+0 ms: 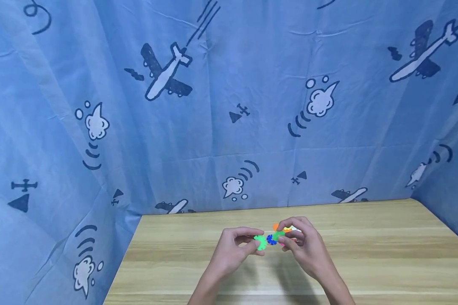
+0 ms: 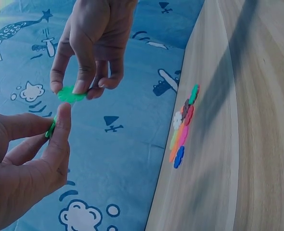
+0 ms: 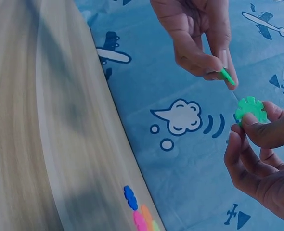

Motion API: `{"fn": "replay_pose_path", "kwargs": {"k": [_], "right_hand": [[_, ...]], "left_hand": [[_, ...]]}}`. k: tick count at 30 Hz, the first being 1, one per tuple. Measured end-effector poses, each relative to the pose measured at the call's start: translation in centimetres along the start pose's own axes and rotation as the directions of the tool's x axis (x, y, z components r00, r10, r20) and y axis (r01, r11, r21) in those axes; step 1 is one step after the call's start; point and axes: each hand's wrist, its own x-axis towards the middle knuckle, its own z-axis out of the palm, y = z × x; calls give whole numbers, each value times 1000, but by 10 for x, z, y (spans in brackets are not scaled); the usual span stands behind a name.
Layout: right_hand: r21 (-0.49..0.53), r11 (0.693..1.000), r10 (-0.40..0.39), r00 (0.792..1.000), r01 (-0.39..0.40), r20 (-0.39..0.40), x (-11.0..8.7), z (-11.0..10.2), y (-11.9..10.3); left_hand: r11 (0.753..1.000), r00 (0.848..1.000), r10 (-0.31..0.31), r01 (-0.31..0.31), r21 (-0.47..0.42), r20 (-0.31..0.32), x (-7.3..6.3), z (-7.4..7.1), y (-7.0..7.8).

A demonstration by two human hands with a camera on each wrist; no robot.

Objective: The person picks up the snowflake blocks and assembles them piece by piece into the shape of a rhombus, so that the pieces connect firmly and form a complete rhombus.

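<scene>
My left hand (image 1: 230, 250) pinches a bright green notched plastic disc (image 1: 260, 242) between thumb and fingers; the left wrist view shows it edge-on. Opposite it, my right hand (image 1: 307, 243) grips a second green notched disc (image 3: 251, 110), its thumb pressed on the flat face. Both discs are held up above the table, close to each other with a small gap between. Behind the hands, a blue notched disc (image 1: 272, 239) lies on the table, partly overlapped by the right hand's disc in the head view.
Several more discs lie clustered on the wooden table (image 1: 168, 254), among them a pink disc (image 2: 183, 136), a white disc (image 2: 177, 119) and a dark green disc (image 2: 194, 94). A blue curtain (image 1: 213, 106) printed with planes and clouds stands behind the table and at its sides.
</scene>
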Motion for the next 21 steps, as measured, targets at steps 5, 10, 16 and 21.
{"fn": "replay_pose_path", "kwargs": {"k": [5,10,16,21], "right_hand": [[9,999,-32,999,32,6,0,5,-1],[6,996,-90,996,90,2,0,7,-1],[16,992,-126,992,126,3,-1,11,-2],[0,988,-151,988,151,-3,-2,14,-1]], "left_hand": [[1000,1000,6,-6,-3,-13,-1,0,1],[1000,1000,8,-7,2,-18,-2,0,3],[1000,1000,5,-5,-11,-20,-2,1,4],[1000,1000,10,-10,-15,-11,-1,2,4]]}}
